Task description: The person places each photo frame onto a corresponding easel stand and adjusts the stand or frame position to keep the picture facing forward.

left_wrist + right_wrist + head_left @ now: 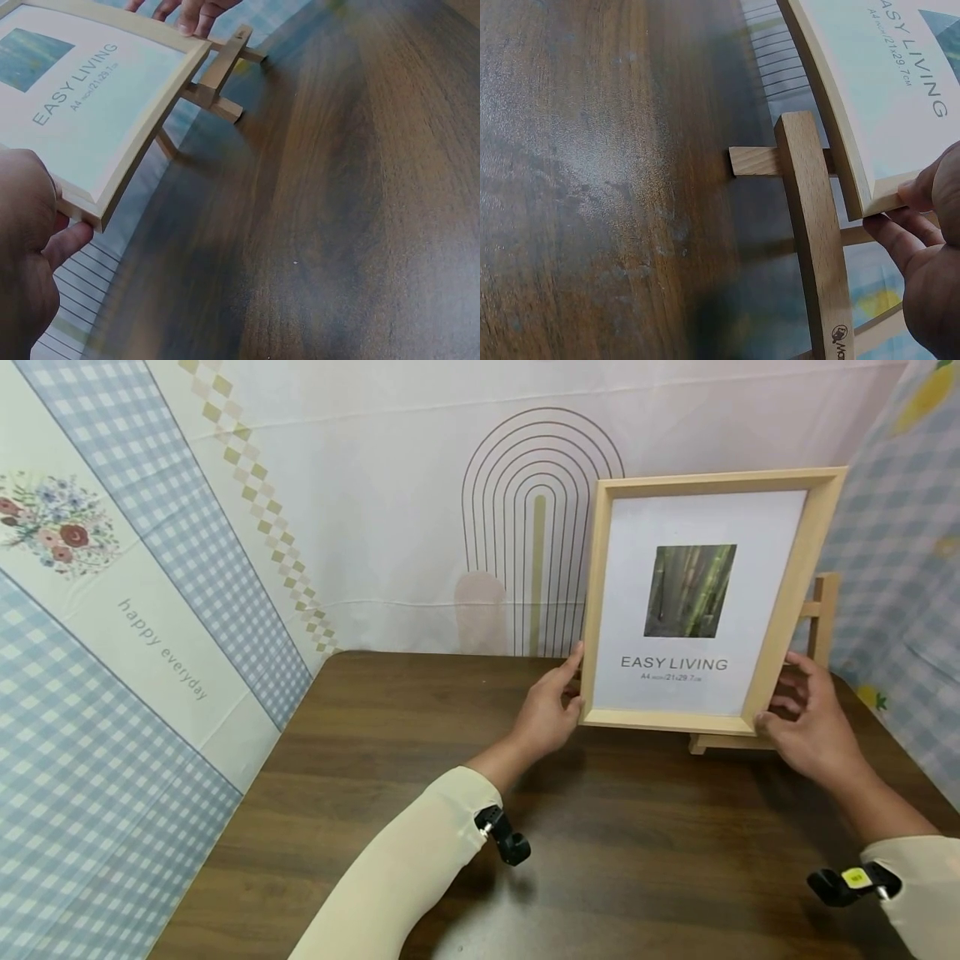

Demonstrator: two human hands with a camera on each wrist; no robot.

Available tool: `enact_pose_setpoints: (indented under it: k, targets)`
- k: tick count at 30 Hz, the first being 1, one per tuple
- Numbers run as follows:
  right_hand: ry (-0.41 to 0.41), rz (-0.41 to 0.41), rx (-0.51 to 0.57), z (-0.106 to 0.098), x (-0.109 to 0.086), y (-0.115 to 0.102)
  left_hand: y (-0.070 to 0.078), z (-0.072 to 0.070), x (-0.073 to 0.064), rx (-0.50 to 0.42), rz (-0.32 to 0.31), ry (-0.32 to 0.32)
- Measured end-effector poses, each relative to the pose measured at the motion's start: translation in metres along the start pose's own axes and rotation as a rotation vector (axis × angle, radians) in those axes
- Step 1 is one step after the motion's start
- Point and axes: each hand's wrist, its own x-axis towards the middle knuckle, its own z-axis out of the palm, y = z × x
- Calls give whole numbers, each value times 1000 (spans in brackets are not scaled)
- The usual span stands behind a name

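Observation:
A pale wooden picture frame stands nearly upright between both hands, its white insert reading "EASY LIVING" around a small bamboo photo. My left hand grips its lower left side, with thumb in front and fingers at the edge. On the opposite side, my right hand holds the lower right corner, thumb on the front face. Behind the frame is a small wooden easel, mostly hidden by it in the head view. In the right wrist view the easel's front ledge shows just beside the frame's bottom edge.
The dark wooden table reaches back to a patterned cloth backdrop with line arches. Checked cloth hangs close on the right, near the easel. Black wrist mounts stick out from both sleeves.

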Motion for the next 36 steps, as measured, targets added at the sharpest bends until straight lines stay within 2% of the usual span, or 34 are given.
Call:
enact_pose_setpoints:
  k: [16, 36]
  targets:
    - [35, -11, 5, -2, -1, 7, 3, 6, 1, -7, 24, 9]
    - [30, 39, 4, -6, 1, 10, 7, 8, 2, 14, 16, 5]
